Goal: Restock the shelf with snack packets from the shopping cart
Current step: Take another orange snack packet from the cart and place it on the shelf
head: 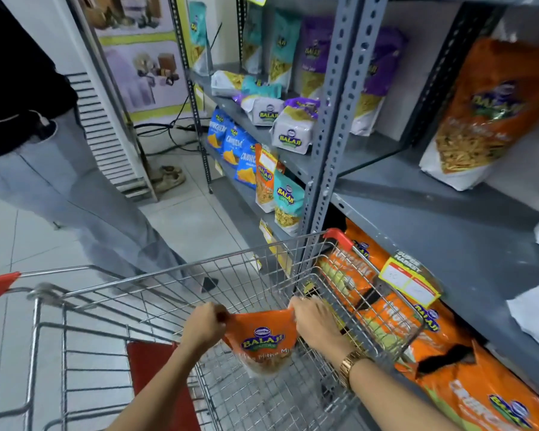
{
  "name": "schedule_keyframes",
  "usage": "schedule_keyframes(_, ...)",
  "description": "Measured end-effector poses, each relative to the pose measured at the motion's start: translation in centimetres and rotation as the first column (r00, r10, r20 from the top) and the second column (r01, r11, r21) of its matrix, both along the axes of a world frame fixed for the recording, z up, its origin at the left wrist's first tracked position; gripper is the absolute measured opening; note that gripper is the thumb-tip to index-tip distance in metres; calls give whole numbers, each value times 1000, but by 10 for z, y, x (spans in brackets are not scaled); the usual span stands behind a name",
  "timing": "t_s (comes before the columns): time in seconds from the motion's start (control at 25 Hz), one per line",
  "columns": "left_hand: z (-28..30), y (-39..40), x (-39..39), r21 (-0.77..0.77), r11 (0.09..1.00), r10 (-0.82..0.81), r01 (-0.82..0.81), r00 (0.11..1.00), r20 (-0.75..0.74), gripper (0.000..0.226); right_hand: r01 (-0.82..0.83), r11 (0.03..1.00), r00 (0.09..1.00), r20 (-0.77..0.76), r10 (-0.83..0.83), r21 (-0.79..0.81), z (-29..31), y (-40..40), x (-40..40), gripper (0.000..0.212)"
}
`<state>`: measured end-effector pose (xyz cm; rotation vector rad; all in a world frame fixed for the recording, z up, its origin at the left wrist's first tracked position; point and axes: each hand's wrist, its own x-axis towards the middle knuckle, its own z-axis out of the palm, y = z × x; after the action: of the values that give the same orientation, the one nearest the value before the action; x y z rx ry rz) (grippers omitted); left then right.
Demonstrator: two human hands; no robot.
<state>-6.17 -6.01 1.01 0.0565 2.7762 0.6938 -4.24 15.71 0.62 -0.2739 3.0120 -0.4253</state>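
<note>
An orange Balaji snack packet [263,343] hangs upright inside the wire shopping cart [199,275], held by its top edge. My left hand [204,326] pinches the top left corner and my right hand [316,323] grips the top right corner; a gold watch is on that wrist. The grey metal shelf [448,213] stands to the right of the cart. A large orange packet [492,113] stands upright on the shelf board at the upper right. Orange packets [448,353] lie on the lower board, right beside the cart.
Purple, teal and white packets [293,126] fill the far shelf bay, with blue ones [234,147] below. A person in grey trousers [75,197] stands on the tiled floor ahead left. A yellow price tag [409,283] sticks out from the shelf edge. Cables and shoes lie by the wall.
</note>
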Motion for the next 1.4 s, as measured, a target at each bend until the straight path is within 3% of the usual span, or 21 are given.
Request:
schedule_keyframes(0.12, 39, 18, 1, 299, 949, 128, -105, 990, -60, 23, 164, 963, 982, -58, -180, -216, 41, 17, 10, 10)
schedule_keyframes(0.24, 101, 53, 10, 649, 740, 284, -177, 957, -63, 18, 177, 887, 909, -275, -313, -425, 103, 48, 34, 6)
schedule_keyframes(0.36, 131, 67, -10, 813, 536, 371, -230, 929, 19, 24, 46, 864, 799, -501, -333, -501, 134, 51, 34, 10)
schedule_keyframes(0.52, 198, 112, -34, 844, 536, 327, -16, 926, -189, 15, 59, 840, 593, -659, -464, -539, 195, 83, 35, 13)
schedule_keyframes(0.68, 256, 168, -64, 815, 564, 312, 128, 882, -354, 23, 97, 847, 459, -732, -504, -522, 249, 128, 20, 13)
schedule_keyframes(0.88, 302, 236, -97, 831, 501, 269, 242, 869, -415, 15, 157, 874, 268, -832, -486, -460, 290, 172, 4, 11)
schedule_keyframes(1.24, 278, 329, -136, 847, 460, 84, 267, 936, -341, 21, 335, 825, 194, -823, -533, -455, 266, 230, -18, 19)
schedule_keyframes(1.4, 268, 344, -138, 867, 398, 9, 299, 944, -329, 13, 276, 662, 190, -636, -748, -697, 253, 243, -26, 26)
